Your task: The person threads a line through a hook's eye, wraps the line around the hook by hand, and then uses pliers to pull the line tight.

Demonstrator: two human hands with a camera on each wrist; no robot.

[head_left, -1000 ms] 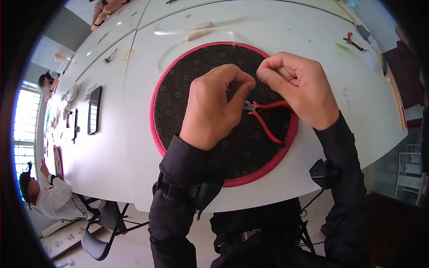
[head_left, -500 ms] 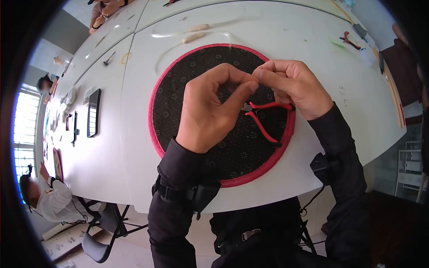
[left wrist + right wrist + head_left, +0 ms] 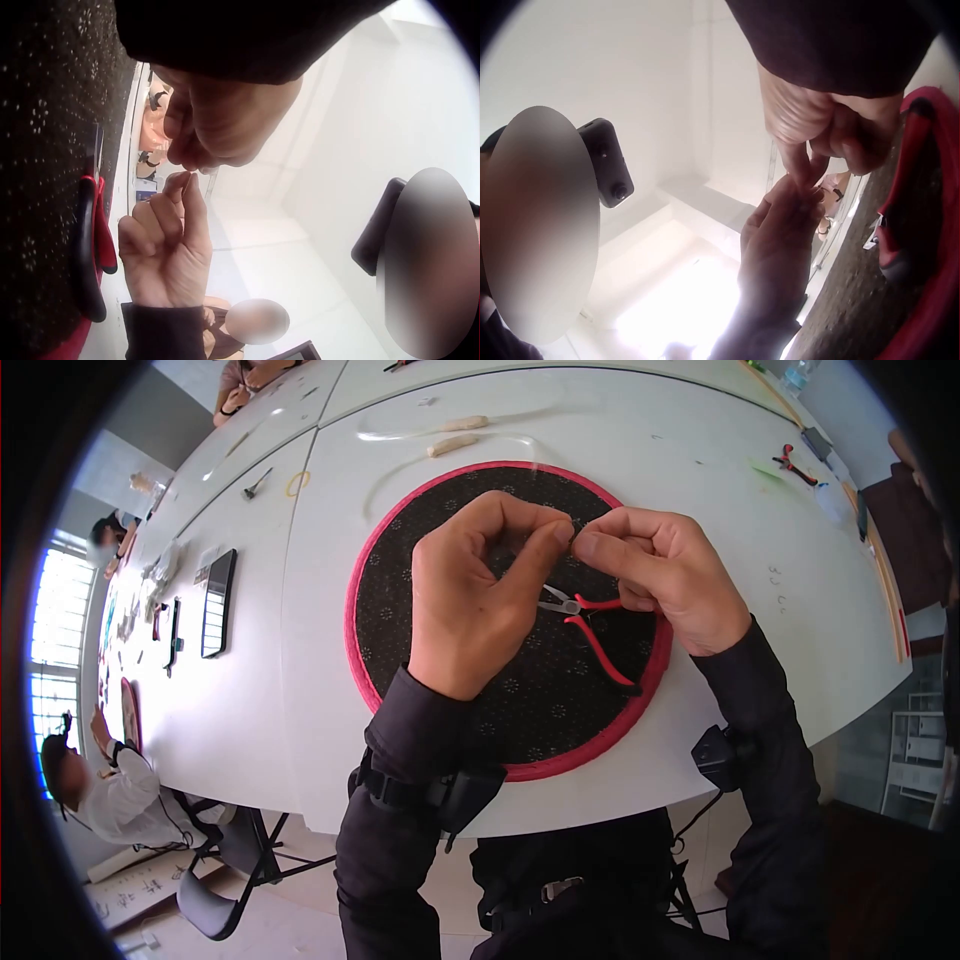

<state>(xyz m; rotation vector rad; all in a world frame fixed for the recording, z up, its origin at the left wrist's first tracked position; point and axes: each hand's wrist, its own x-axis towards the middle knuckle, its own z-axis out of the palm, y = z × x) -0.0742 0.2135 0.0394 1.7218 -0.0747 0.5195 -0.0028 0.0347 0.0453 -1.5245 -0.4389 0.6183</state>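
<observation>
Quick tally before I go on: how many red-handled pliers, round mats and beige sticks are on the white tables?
Round mat: 1
Red-handled pliers: 2, the other at the far right
Beige sticks: 2
Total: 5

I hold my left hand point(image 3: 480, 595) and right hand point(image 3: 660, 575) side by side, dark-sleeved forearms angling inward, each thumb and forefinger pinched tight, the two pinches touching tip to tip, the other fingers loosely curled.
</observation>
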